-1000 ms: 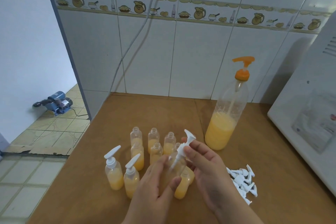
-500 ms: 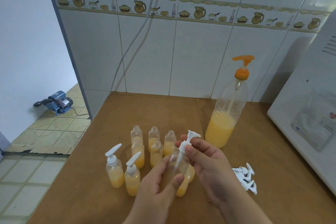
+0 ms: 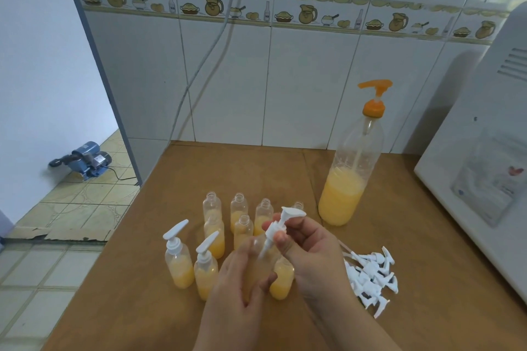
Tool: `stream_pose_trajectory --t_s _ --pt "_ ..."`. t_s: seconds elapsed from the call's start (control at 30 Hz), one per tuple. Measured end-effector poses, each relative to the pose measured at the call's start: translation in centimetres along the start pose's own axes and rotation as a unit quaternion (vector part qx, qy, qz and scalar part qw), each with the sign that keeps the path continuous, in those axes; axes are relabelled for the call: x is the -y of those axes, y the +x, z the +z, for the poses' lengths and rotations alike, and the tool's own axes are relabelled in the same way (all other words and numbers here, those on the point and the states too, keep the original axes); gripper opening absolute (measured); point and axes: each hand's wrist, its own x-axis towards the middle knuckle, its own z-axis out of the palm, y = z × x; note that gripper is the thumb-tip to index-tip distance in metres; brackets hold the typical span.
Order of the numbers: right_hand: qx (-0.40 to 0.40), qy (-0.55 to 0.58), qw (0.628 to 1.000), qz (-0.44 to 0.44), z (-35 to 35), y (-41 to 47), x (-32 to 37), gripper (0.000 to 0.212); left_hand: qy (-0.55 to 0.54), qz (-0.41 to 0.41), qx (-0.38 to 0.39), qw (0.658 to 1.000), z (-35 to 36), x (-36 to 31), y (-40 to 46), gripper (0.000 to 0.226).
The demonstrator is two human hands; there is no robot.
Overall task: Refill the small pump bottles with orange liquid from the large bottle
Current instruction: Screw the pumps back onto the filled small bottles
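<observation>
My left hand point(image 3: 236, 282) grips a small clear bottle point(image 3: 261, 259) holding some orange liquid. My right hand point(image 3: 310, 248) pinches a white pump head point(image 3: 281, 224) whose tube is inside that bottle's neck. Two small bottles with white pumps fitted point(image 3: 178, 261) stand to the left. Several uncapped small bottles point(image 3: 239, 212) with orange liquid stand behind my hands. The large bottle point(image 3: 349, 177) with an orange pump stands at the back right, about a third full.
A pile of loose white pump heads point(image 3: 370, 276) lies on the brown table point(image 3: 427, 279) right of my hands. A white appliance point(image 3: 484, 174) fills the right edge. Tiled wall behind; the table's left edge drops to a tiled floor with a blue pump motor point(image 3: 85, 159).
My right hand has turned the pump head and brought it lower onto the held bottle. The bottle stays in my left hand. The view has shifted slightly.
</observation>
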Motion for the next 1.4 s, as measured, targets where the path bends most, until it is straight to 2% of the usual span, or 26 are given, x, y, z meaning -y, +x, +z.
stream_pose_trajectory --t_s 0.1,0.17,0.3,0.5,0.63,0.83,0.97,1.07,1.23,1.3,1.4 --pt "0.002 -0.008 1.000 0.003 0.5 -0.3 0.2 0.012 0.031 0.003 -0.013 0.999 0.2 0.6 -0.1 0.064" --pt "0.027 -0.040 0.999 0.003 0.6 -0.6 0.4 0.020 0.035 -0.010 -0.006 0.999 0.4 1.1 -0.1 0.059" --pt "0.071 -0.198 0.978 0.008 -0.4 -1.2 0.1 0.022 -0.010 -0.115 0.030 0.993 0.8 2.4 0.0 0.047" --pt "-0.142 -0.111 0.983 0.040 -5.2 -1.0 0.7 0.013 0.015 -0.150 0.062 0.987 1.3 3.4 -0.3 0.045" --pt "-0.222 -0.081 0.970 0.056 -8.6 -1.2 1.3 0.014 0.024 -0.199 0.058 0.978 1.9 4.1 -0.5 0.047" --pt "-0.236 -0.124 0.962 0.064 -10.9 -1.5 -0.6 0.014 0.021 -0.250 0.031 0.968 2.4 5.3 -0.3 0.047" --pt "-0.185 -0.234 0.951 0.076 -11.2 -0.6 -2.7 0.014 0.008 -0.278 0.010 0.961 2.6 5.2 0.1 0.038" --pt "-0.121 -0.360 0.922 0.072 -10.9 0.6 -4.6 0.014 0.018 -0.300 -0.001 0.954 2.8 5.3 0.0 0.039" --pt "-0.090 -0.558 0.825 0.005 -10.2 2.3 -8.0 0.020 0.042 -0.371 0.030 0.927 2.9 5.9 -0.6 0.061" --pt "-0.067 -0.612 0.788 -0.008 -9.9 2.8 -9.0 0.023 0.055 -0.390 0.041 0.918 2.8 5.7 -1.0 0.052" --pt "-0.046 -0.645 0.762 0.004 -9.7 2.8 -10.0 0.027 0.076 -0.365 0.103 0.922 2.9 4.2 -1.7 0.030"
